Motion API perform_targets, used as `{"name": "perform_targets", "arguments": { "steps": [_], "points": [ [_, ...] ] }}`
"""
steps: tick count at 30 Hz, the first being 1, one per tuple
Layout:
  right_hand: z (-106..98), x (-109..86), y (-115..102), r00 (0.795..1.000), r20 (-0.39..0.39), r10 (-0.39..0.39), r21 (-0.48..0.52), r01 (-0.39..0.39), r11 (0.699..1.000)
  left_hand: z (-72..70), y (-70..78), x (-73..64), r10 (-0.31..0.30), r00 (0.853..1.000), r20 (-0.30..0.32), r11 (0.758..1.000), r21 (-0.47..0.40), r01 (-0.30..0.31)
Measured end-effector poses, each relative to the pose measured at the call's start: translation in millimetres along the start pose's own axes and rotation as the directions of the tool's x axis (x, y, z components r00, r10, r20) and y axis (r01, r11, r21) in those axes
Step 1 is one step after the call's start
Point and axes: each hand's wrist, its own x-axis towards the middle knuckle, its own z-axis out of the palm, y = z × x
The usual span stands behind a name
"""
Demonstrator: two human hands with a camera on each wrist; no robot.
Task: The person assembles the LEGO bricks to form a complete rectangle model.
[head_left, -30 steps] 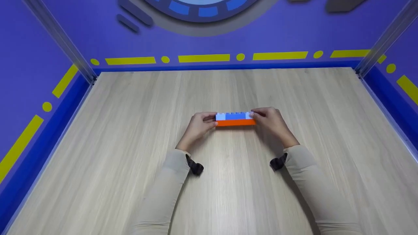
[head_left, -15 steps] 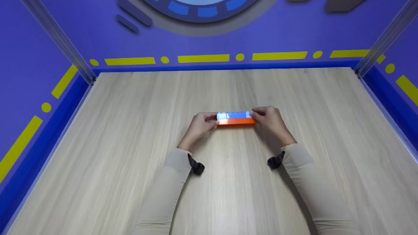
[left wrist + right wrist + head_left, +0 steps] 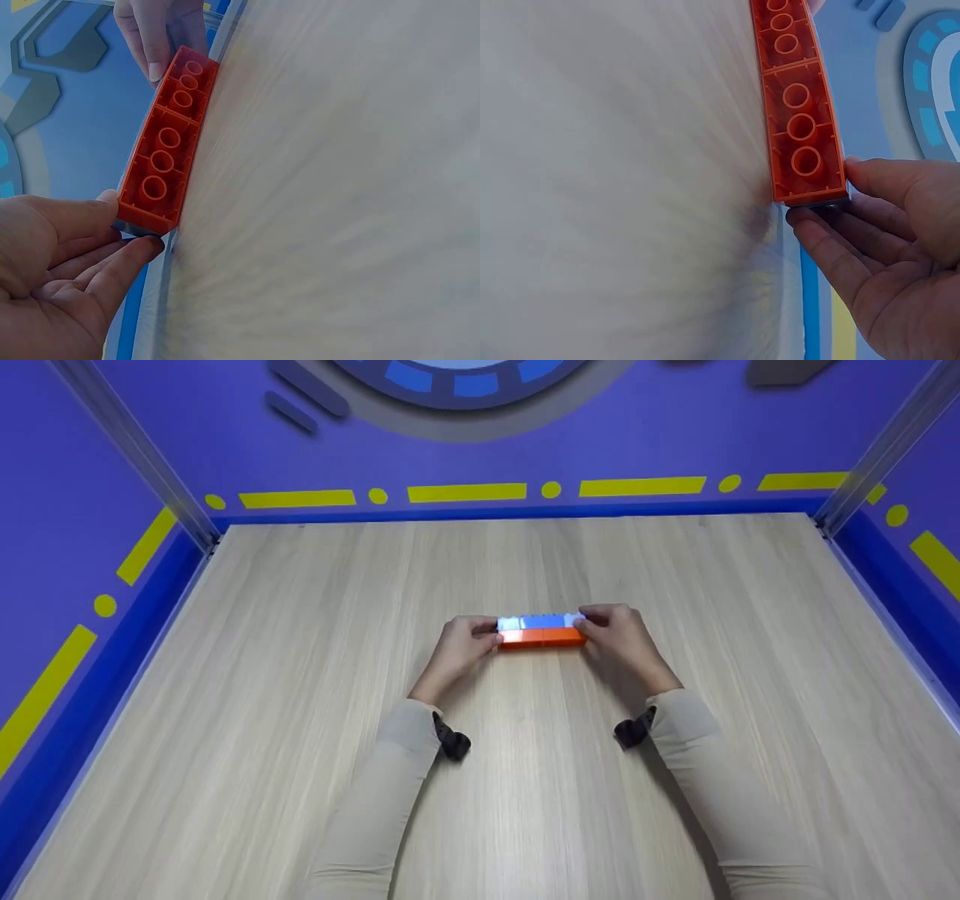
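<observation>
A long block of joined toy building bricks is held between both hands at mid-table in the head view. Two orange bricks (image 3: 541, 638) lie end to end along its lower layer, their hollow undersides with round tubes facing both wrist cameras. On top sits a layer of blue and pale blue bricks (image 3: 543, 622) with studs. My left hand (image 3: 459, 651) pinches the left end between thumb and fingers. At the right end my right hand (image 3: 621, 641) pinches too, its thumb against the pale blue part. Most of the blue layer is hidden in the wrist views.
The block is over a light wood-grain table (image 3: 315, 675). A purple-blue back wall (image 3: 480, 457) with yellow markings stands behind it, and similar side walls rise left and right. A small black camera (image 3: 453, 744) is strapped at the left wrist, another (image 3: 634, 730) at the right.
The block has tilted slightly, so glare now shows on its left front and the seam between the orange bricks is visible. Both hands have shifted only a little, keeping their hold.
</observation>
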Motion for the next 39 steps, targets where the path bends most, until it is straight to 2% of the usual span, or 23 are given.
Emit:
{"name": "perform_targets", "arguments": {
  "steps": [8, 20, 32, 39],
  "points": [
    [-0.3, -1.1, -0.2, 1.000, 0.002, -0.023, 0.006, 0.023, 1.000, -1.1, -1.5, 0.1, 0.011, 1.000, 0.002, 1.000, 0.017, -0.011],
    [0.3, 0.3, 2.1, 1.000, 0.003, -0.023, 0.018, 0.023, 1.000, -1.3, -1.8, 2.2, -0.007, 1.000, 0.005, 0.999, 0.052, 0.006],
    [2.3, 0.4, 2.8, 1.000, 0.026, 0.011, 0.001, -0.011, 1.000, -0.9, -4.8, 2.0, 0.006, 1.000, 0.015, 0.999, 0.035, -0.007],
    [2.4, -0.2, 2.5, 1.000, 0.024, -0.011, 0.007, 0.011, 1.000, -3.1, -4.1, 0.0, 0.008, 1.000, 0.021, 1.000, 0.029, -0.009]
  ]
}}
